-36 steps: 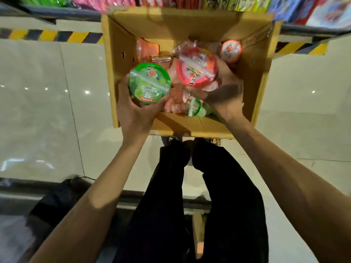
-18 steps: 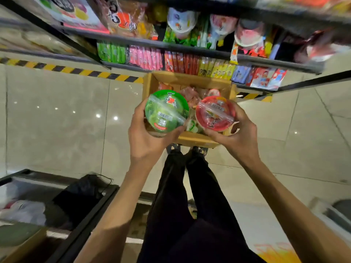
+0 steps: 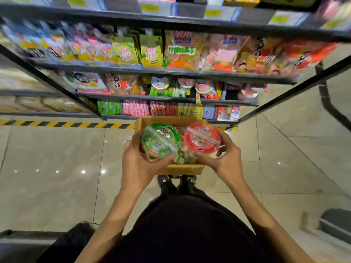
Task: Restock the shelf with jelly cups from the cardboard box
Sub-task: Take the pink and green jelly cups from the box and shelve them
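Once raised from the brown cardboard box [image 3: 182, 168], a green-lidded plastic jelly cup [image 3: 160, 142] sat in the left hand's [image 3: 138, 164] curled fingers, a red-lidded one [image 3: 202, 137] in the right hand's [image 3: 226, 160], above the box toward its near edge, ready for shelving.

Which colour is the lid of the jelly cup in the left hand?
Green lid, clearest in the head view.
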